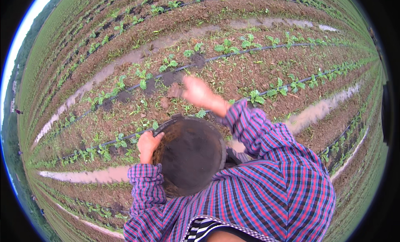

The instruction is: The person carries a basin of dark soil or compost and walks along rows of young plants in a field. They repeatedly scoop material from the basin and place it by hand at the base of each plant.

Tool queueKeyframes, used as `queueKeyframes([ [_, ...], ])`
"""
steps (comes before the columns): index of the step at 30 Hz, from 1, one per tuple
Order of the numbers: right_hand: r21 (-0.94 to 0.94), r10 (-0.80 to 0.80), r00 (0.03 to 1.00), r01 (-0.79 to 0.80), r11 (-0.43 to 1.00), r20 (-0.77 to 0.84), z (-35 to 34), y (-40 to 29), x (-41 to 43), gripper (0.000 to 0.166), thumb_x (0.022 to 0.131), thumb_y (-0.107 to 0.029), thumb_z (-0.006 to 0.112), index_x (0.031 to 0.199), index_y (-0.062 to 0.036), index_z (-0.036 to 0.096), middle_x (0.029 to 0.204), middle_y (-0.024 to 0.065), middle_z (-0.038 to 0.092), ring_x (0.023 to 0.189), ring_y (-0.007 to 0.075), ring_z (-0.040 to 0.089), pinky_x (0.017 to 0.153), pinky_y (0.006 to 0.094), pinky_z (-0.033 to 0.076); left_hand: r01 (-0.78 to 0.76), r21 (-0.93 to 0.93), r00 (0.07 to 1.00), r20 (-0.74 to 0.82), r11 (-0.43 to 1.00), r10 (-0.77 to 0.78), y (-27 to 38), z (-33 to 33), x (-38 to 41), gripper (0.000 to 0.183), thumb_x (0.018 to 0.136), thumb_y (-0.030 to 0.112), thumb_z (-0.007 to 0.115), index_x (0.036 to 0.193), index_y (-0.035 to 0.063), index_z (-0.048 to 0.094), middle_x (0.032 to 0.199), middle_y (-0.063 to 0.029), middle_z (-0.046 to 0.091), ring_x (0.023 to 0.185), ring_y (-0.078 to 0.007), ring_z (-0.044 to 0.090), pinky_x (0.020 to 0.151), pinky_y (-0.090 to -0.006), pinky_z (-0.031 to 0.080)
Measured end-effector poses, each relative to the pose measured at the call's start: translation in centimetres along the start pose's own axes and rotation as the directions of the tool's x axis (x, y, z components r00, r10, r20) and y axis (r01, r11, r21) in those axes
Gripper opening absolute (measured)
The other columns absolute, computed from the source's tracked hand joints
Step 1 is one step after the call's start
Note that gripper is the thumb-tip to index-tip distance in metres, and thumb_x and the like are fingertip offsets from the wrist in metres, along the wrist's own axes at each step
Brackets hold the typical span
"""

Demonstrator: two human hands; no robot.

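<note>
My left hand [148,145] grips the rim of a round black bucket [222,145], its thumb over the edge. Dark, fine material [190,151] covers the inside of the bucket, which rests close against my body. My right hand [197,91] is stretched out over the soil bed and blurred, its fingers bent; whether anything is in them cannot be made out. Just beyond it lies a dark patch of similar material [170,79] along a black drip line [187,67]. Another dark clump [197,59] sits by a leafy seedling [195,49].
Rows of green seedlings [226,47] run along the drip lines across brown soil. Muddy water fills the furrows [90,174] between beds, including one furrow [325,109] at my right. A nearer drip line [118,139] passes beside the bucket. Small figures of people [18,111] appear far left.
</note>
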State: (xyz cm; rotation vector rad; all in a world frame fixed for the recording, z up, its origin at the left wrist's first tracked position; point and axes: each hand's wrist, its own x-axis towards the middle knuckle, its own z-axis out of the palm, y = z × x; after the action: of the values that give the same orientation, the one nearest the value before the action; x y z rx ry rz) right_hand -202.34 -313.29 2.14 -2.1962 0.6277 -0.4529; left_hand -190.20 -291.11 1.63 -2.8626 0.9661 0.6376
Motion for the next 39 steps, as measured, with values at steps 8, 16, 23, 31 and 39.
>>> queueKeyframes([
  [8,-0.154,-0.132,0.611,0.392,0.907,0.781,11.1,0.6,-15.7,0.086,0.051,-0.055,0.070,0.119,-0.0081,0.044,0.112,0.0207,0.042,0.101,0.0357,0.045,0.083,0.0460,0.040,-0.123,0.018,0.992,-0.003,0.992,0.123,2.9,-1.7,0.8,0.051,0.068,0.049,0.060,0.081,-0.0001,0.061,0.080,-0.0210,0.060,0.079,-0.0338,0.059,0.070,-0.0409,0.046],
  [16,0.162,-0.090,0.454,-0.122,0.979,0.887,12.1,-0.2,-18.8,0.059,0.060,-0.030,0.068,0.110,-0.0026,0.051,0.101,0.0183,0.057,0.098,0.0303,0.053,0.083,0.0385,0.041,-0.231,0.049,0.973,-0.003,0.972,0.231,5.8,-1.5,0.7,0.050,0.068,0.048,0.060,0.078,-0.0002,0.063,0.077,-0.0205,0.061,0.076,-0.0336,0.060,0.068,-0.0408,0.046],
  [23,0.394,-0.050,0.721,-0.317,0.863,0.691,4.8,1.1,-15.9,0.047,0.061,-0.018,0.068,0.103,-0.0006,0.054,0.087,0.0108,0.063,0.079,0.0185,0.058,0.070,0.0317,0.046,-0.220,0.043,0.975,0.035,0.974,0.219,5.5,-0.3,1.8,0.052,0.067,0.049,0.061,0.079,-0.0020,0.063,0.078,-0.0217,0.061,0.078,-0.0343,0.059,0.069,-0.0411,0.046],
  [31,0.257,0.331,0.937,-0.348,0.902,0.109,-9.7,11.5,-2.3,0.048,0.072,-0.032,0.064,0.103,0.0029,0.054,0.098,0.0174,0.058,0.086,0.0254,0.057,0.076,0.0349,0.047,-0.154,0.041,0.986,0.063,0.987,0.151,3.2,0.7,1.5,0.055,0.067,0.051,0.060,0.080,-0.0020,0.062,0.082,-0.0209,0.061,0.080,-0.0341,0.059,0.071,-0.0407,0.045],
  [39,0.029,0.152,0.952,-0.166,0.986,0.266,-0.3,1.1,-6.8,0.036,0.072,-0.029,0.059,0.096,-0.0031,0.054,0.087,0.0184,0.056,0.086,0.0331,0.054,0.072,0.0418,0.044,-0.116,0.062,0.993,0.015,0.991,0.115,2.5,0.4,1.2,0.053,0.067,0.050,0.060,0.081,-0.0012,0.061,0.082,-0.0214,0.060,0.081,-0.0341,0.058,0.072,-0.0407,0.045],
])
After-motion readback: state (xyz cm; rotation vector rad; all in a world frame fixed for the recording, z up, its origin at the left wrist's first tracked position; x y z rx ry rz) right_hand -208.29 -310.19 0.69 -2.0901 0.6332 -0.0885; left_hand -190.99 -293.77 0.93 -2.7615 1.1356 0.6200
